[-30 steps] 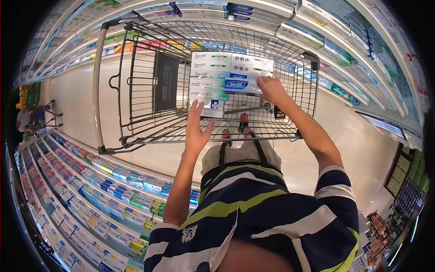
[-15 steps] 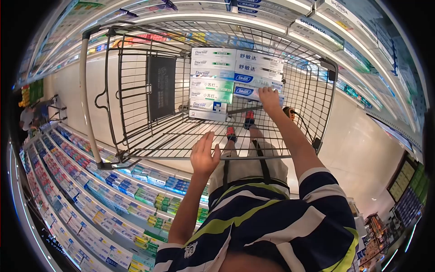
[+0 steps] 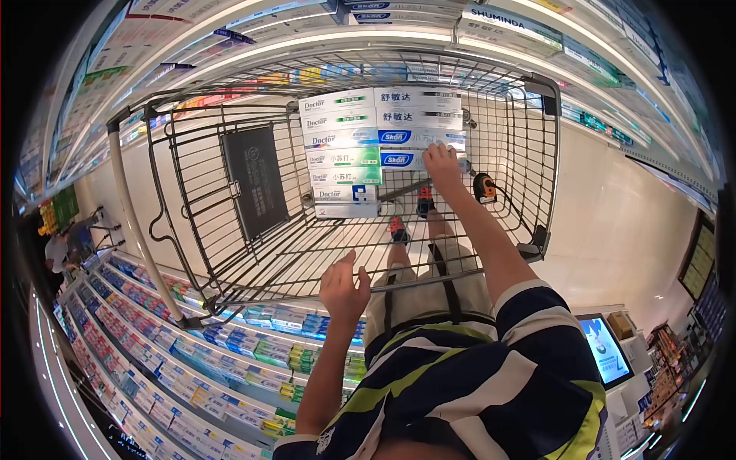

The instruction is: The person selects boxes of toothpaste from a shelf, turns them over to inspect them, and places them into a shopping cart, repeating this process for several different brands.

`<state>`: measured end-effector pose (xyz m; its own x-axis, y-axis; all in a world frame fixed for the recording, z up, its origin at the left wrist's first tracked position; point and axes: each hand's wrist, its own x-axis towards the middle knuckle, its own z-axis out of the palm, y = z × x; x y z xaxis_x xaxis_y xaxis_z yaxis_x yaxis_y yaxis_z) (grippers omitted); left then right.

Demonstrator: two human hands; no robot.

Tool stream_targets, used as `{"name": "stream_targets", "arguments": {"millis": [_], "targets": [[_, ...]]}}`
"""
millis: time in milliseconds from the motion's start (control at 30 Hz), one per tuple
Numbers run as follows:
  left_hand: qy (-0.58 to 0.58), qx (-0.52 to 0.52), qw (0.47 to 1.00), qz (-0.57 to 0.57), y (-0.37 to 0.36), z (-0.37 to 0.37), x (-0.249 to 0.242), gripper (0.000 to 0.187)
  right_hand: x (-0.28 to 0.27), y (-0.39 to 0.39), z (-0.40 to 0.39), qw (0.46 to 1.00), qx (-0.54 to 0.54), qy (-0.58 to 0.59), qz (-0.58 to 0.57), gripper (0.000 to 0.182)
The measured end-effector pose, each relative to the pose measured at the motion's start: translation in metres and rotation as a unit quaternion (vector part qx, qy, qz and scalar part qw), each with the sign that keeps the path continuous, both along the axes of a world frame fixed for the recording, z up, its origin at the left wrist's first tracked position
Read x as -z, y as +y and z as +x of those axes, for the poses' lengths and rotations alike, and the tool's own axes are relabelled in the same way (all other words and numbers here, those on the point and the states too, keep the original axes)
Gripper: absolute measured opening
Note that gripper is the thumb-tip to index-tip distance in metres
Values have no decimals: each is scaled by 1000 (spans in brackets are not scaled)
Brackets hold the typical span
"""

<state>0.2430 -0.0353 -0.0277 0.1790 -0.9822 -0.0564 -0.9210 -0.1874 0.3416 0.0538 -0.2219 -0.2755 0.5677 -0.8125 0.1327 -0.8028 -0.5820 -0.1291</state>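
Note:
Several white toothpaste boxes lie in two columns inside a wire shopping cart. The left column holds Doctor boxes, some with green ends. In the right column, white boxes with Chinese lettering lie beside blue-labelled Skon boxes. My right hand reaches over the cart's near side, its fingers bent over the nearest Skon toothpaste box; its thumb is partly hidden. My left hand hovers by the cart's near rim, fingers apart and holding nothing.
A black panel hangs inside the cart near its handle. An orange-black item sits at the cart's right. Shelves of boxed goods line both sides. A lit screen stands lower right; a person is far left.
The view has shifted and tilted, so the cart sits lower and further left at its handle end. The lit screen has come into sight. My right hand stays at the same Skon box.

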Motion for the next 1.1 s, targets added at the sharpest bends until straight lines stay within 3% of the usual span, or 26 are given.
{"name": "stream_targets", "arguments": {"millis": [133, 200, 233, 300, 333, 400, 500, 600, 733, 800, 967, 1033, 1100], "targets": [[-10, 10, 999, -29, 0, 2, 3, 29, -12, 6, 1, 999, -1, 23, 42, 32], [-16, 15, 999, -35, 4, 3, 7, 28, -10, 16, 2, 989, -8, 5, 148, 32], [-10, 20, 999, -42, 5, 3, 8, 28, -19, 21, 1, 990, -3, 11, 142, 32], [-21, 20, 999, -34, 6, 4, 9, 27, -33, 29, 1, 954, -27, 28, 299, 32], [-11, 15, 999, -33, 7, 4, 10, 25, -38, 32, 0, 956, -20, 29, 291, 32], [-9, 28, 999, -34, 9, 5, 9, 24, -54, 36, -2, 903, -39, -22, 427, 36], [-17, 49, 998, -42, 9, 5, 8, 19, -93, 44, -10, 879, -22, -21, 476, 38], [-13, 37, 999, 35, 8, 4, -1, 18, -110, 54, -17, 883, -28, -76, 463, 38], [-5, 70, 997, 19, 12, 8, 4, 24, -158, 74, -30, 886, 17, -110, 450, 40], [-4, 84, 996, 29, 14, 8, 1, 25, -181, 89, -42, 914, 64, -188, 353, 40], [-22, 136, 989, 49, 16, 11, 0, 30, -211, 125, -72, 941, 141, -177, 253, 35], [-17, 156, 987, 40, 16, 15, 2, 32, -212, 141, -83, 956, 180, -163, 163, 26], [-21, 184, 982, 41, 17, 16, 3, 37, -210, 156, -87, 954, 189, -213, 96, 23]]}}
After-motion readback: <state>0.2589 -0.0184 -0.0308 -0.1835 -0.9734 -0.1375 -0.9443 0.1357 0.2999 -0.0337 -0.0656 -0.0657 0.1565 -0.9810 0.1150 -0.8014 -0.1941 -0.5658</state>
